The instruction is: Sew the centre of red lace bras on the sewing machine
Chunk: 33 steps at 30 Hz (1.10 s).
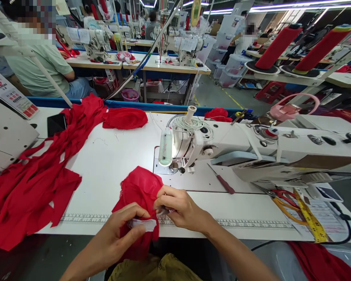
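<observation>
The left hand (118,231) grips one white strip (148,225) on one red cloth piece (140,185); the right hand (179,207) pinches its right edge. The cloth lies across the near edge of the bench (111,156) — long axis front to back, rounded end pointing away, toward one sewing machine (219,134). Beyond — one awl (224,183), two large red thread cones (278,47).

Wht tbl (102,168), red cloth pile (35,183), sewing mach (236,136)

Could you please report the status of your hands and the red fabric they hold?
Left hand pinching white strip; right hand gripping red fabric. Fabric not under sewing machine. Maroon-handled tool lying aside.
</observation>
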{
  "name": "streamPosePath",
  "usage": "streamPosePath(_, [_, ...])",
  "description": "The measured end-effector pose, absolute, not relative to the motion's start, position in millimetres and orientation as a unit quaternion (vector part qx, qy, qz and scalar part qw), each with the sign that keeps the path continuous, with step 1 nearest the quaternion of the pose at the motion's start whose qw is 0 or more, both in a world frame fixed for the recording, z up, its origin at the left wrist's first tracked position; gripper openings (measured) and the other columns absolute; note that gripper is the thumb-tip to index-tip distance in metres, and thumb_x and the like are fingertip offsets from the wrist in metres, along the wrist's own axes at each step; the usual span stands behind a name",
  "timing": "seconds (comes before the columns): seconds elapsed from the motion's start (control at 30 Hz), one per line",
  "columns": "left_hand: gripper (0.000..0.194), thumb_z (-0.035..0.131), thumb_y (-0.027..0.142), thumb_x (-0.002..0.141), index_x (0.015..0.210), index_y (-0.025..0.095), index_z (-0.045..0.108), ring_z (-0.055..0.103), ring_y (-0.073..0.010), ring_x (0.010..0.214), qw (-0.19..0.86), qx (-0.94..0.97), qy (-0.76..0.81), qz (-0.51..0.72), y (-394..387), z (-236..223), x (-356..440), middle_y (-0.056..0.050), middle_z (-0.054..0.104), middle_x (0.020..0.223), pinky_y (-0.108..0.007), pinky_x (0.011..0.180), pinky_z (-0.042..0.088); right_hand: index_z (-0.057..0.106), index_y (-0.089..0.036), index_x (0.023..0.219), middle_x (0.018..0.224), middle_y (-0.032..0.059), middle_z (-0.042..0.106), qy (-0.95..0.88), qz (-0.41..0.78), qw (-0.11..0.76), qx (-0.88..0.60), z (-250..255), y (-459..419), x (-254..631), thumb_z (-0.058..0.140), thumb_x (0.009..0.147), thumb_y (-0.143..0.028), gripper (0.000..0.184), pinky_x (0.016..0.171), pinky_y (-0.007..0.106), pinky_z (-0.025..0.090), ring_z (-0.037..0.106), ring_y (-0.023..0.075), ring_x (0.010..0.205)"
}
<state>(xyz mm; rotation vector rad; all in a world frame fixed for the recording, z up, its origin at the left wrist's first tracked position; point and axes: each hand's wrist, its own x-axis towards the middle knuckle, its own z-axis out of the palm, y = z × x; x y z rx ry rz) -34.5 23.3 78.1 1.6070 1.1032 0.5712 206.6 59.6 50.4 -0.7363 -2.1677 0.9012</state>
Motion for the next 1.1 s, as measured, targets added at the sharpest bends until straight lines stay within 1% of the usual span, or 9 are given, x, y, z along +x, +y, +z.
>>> streamPosePath(0.17, [0.030,0.058,0.034,0.092,0.119,0.029,0.070,0.058,-0.0278,0.118,0.480,0.699,0.443,0.290,63.2,113.2,-39.3,-0.006,0.070,0.118,-0.035,0.105,0.043,0.064,-0.019,0.097,0.107,0.0075,0.060,-0.798,0.438,0.357,-0.210,69.6,62.7,198.5,0.042,0.078,-0.003,0.033,0.068,0.023,0.057,0.064,0.0120,0.077])
streamPosePath(0.23, [0.038,0.064,0.029,0.086,0.123,0.030,0.069,0.057,-0.0283,0.118,0.483,0.747,0.383,0.251,82.2,124.9,-29.7,-0.005,0.071,0.114,-0.037,0.109,0.041,0.064,-0.019,0.095,0.107,0.0077,0.062,-0.784,0.456,0.378,-0.183,80.1,63.8,195.5,0.044,0.083,-0.006,0.028,0.071,0.024,0.059,0.066,0.0131,0.082])
streamPosePath(0.33, [0.026,0.060,0.021,0.083,0.105,0.027,0.073,0.063,-0.0232,0.094,0.470,0.815,0.295,0.167,104.1,132.3,-12.7,-0.002,0.072,0.093,-0.032,0.094,0.047,0.067,-0.021,0.091,0.105,0.0074,0.066,-0.773,0.418,0.427,-0.212,87.6,62.5,199.7,0.049,0.091,-0.012,0.020,0.077,0.027,0.058,0.066,0.0157,0.090])
streamPosePath(0.43, [0.021,0.049,0.016,0.084,0.084,0.022,0.068,0.057,-0.0169,0.072,0.377,0.857,0.319,0.147,119.5,129.7,-7.1,0.000,0.064,0.077,-0.025,0.071,0.043,0.069,-0.022,0.100,0.115,0.0081,0.065,-0.728,0.358,0.484,-0.327,79.1,56.6,213.2,0.049,0.099,-0.019,0.020,0.072,0.027,0.057,0.067,0.0126,0.079])
streamPosePath(0.6, [0.035,0.041,0.007,0.075,0.097,0.023,0.063,0.055,-0.0164,0.079,0.245,0.894,0.341,0.153,129.7,133.0,-17.7,0.000,0.059,0.089,-0.025,0.071,0.038,0.070,-0.021,0.108,0.100,0.0067,0.070,-0.626,0.389,0.470,-0.486,56.8,43.3,220.5,0.048,0.102,-0.038,0.028,0.046,0.022,0.043,0.046,0.0050,0.043])
streamPosePath(0.67, [0.037,0.039,0.005,0.072,0.097,0.024,0.060,0.053,-0.0156,0.075,0.219,0.907,0.327,0.150,127.3,140.7,-19.1,0.000,0.056,0.088,-0.025,0.067,0.036,0.070,-0.020,0.108,0.096,0.0065,0.069,-0.615,0.437,0.452,-0.476,54.8,40.9,211.1,0.049,0.100,-0.045,0.033,0.042,0.021,0.037,0.042,0.0066,0.045])
streamPosePath(0.8, [0.035,0.038,0.004,0.067,0.092,0.022,0.055,0.052,-0.0162,0.075,0.168,0.922,0.321,0.133,120.1,159.0,-19.3,-0.001,0.056,0.088,-0.025,0.065,0.035,0.070,-0.019,0.099,0.079,0.0013,0.059,-0.597,0.548,0.439,-0.389,56.7,40.5,184.8,0.060,0.091,-0.054,0.037,0.051,0.024,0.038,0.043,0.0111,0.057])
streamPosePath(0.97, [0.040,0.043,0.009,0.068,0.104,0.022,0.054,0.053,-0.0151,0.067,0.188,0.891,0.402,0.097,111.1,180.1,-36.0,0.003,0.058,0.075,-0.024,0.062,0.036,0.058,-0.019,0.074,0.064,-0.0063,0.043,-0.615,0.598,0.337,-0.388,57.2,28.0,178.2,0.073,0.076,-0.035,0.022,0.048,0.022,0.025,0.030,0.0080,0.055])
streamPosePath(1.1, [0.005,0.060,0.026,0.078,0.080,0.021,0.059,0.050,-0.0123,0.058,0.339,0.847,0.408,-0.025,99.7,190.0,-58.1,0.006,0.054,0.061,-0.021,0.054,0.033,0.058,-0.020,0.074,0.059,-0.0067,0.044,-0.713,0.478,0.265,-0.439,76.0,11.7,216.0,0.053,0.084,-0.020,0.012,0.051,0.021,0.029,0.037,0.0089,0.055])
